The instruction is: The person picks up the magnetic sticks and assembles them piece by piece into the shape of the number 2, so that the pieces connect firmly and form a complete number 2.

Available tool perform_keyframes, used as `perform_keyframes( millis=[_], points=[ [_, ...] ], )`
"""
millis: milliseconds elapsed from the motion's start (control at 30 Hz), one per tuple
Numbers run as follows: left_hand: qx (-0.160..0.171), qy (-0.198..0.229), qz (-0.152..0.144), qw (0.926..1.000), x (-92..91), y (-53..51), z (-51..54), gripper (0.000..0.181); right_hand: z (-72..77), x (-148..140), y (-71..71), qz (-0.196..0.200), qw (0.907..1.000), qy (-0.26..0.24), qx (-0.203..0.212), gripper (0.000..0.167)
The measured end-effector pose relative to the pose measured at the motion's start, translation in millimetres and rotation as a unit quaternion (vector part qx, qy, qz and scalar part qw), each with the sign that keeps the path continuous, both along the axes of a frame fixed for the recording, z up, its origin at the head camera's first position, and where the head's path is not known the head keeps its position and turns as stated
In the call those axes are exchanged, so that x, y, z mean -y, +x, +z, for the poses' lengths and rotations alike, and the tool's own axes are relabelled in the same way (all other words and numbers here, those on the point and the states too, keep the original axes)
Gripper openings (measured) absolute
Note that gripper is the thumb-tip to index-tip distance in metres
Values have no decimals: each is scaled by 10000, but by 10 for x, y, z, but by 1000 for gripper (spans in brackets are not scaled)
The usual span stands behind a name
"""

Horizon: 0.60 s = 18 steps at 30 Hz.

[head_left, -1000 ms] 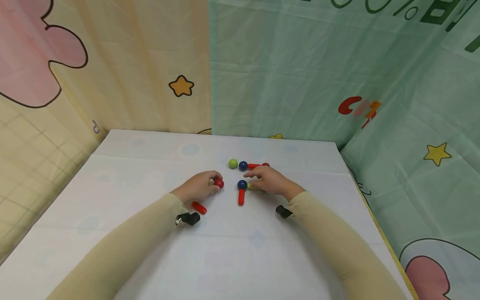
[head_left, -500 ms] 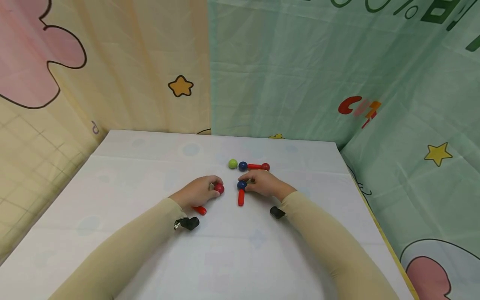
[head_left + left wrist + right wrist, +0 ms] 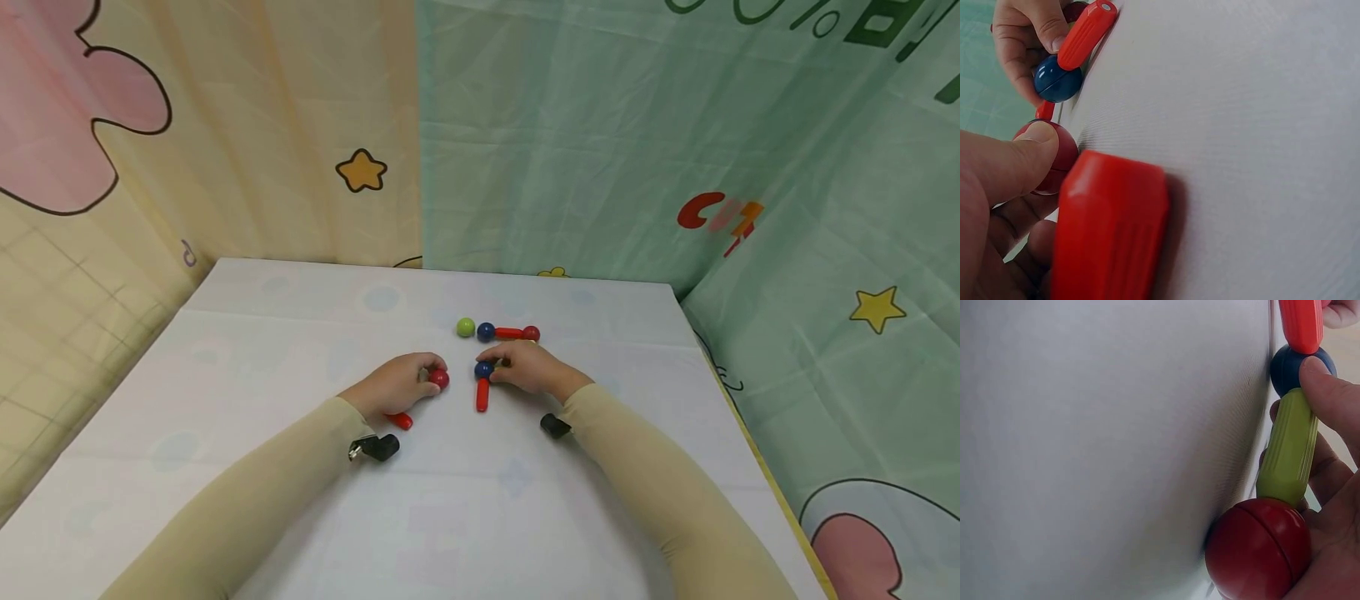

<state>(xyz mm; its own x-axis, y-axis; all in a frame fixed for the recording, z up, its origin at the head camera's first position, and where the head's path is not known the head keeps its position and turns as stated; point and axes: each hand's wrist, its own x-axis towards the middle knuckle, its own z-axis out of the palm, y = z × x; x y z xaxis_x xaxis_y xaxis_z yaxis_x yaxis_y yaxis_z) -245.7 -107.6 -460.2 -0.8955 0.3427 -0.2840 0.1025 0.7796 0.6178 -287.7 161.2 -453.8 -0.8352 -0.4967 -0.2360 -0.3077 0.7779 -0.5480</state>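
Observation:
My left hand (image 3: 397, 382) pinches a red ball (image 3: 439, 379) between thumb and fingers, low over the white table. A loose red rod (image 3: 1110, 225) lies beside that hand, partly hidden by it in the head view. My right hand (image 3: 529, 367) grips a blue ball (image 3: 483, 370), thumb on one side and fingers round the far side. From the blue ball a red rod (image 3: 482, 396) points towards me. In the right wrist view a green rod (image 3: 1289, 447) runs from the blue ball to another red ball (image 3: 1259, 550) beneath the palm.
Beyond my right hand lie a green ball (image 3: 466, 327), a blue ball (image 3: 486, 332), a red rod (image 3: 509, 333) and a red ball (image 3: 531, 333) in a row. The white table (image 3: 465, 517) meets printed curtains (image 3: 600, 167) at its back.
My right hand has slid left and its fingers have come round the blue ball. My left hand has come slightly nearer with its red ball. The last half second shows hardly any motion.

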Motion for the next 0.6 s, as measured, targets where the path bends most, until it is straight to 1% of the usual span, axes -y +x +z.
perform_keyframes(
  millis=[600],
  points=[
    [-176,-47,-100,9998,-8,7,-3,40,-4,4,-7,-76,9999,10,92,39]
  ],
)
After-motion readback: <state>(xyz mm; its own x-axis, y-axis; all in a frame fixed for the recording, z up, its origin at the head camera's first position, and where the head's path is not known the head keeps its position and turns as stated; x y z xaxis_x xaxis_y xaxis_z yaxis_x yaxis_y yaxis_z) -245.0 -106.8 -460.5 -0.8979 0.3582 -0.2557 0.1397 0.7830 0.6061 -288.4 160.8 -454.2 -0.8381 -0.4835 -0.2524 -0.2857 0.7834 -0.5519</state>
